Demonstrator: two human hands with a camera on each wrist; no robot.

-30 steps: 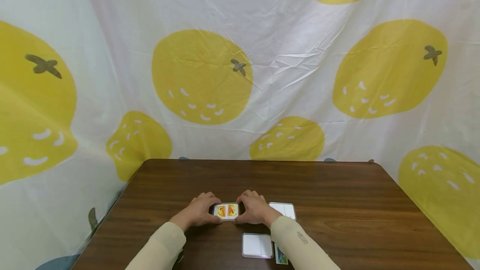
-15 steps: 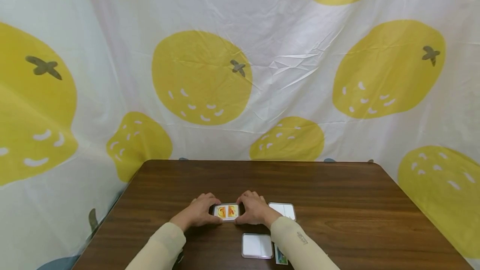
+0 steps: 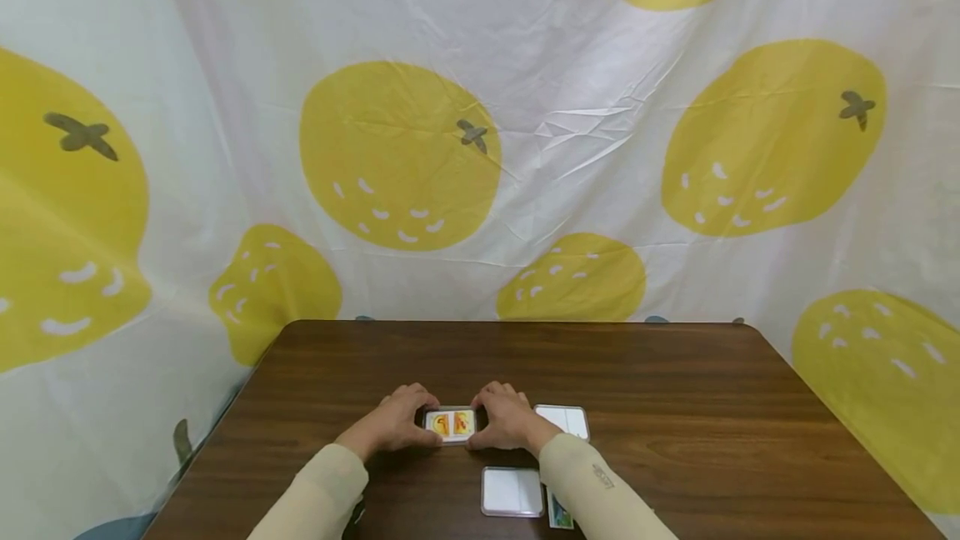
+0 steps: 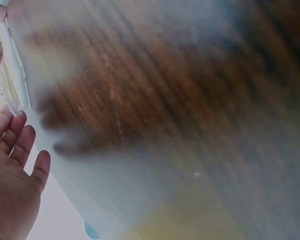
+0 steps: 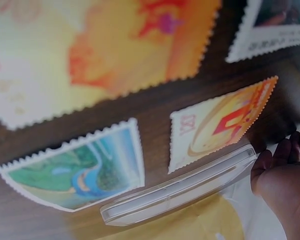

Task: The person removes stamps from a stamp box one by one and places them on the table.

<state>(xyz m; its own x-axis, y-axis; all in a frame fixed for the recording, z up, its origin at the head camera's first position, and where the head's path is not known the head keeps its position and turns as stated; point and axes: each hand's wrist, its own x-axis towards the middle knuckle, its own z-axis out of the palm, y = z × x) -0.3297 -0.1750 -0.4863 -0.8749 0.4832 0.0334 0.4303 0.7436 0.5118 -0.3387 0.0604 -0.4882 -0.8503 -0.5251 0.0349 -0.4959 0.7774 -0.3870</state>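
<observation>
Both hands grip a small clear stamp case at mid-table in the head view. Two orange-and-yellow stamps show side by side on white inside it. My left hand pinches the left end between thumb and fingers, and my right hand does the same at the right end. The left wrist view shows the clear case edge-on at its left border. In the right wrist view, fingers of a hand lie at the end of a clear case seen from the side.
A white-backed clear case lies nearer on the brown table, with a green stamp beside it, partly under the right sleeve. Another such case is behind the right wrist. Loose stamps, including an orange one, appear in the right wrist view.
</observation>
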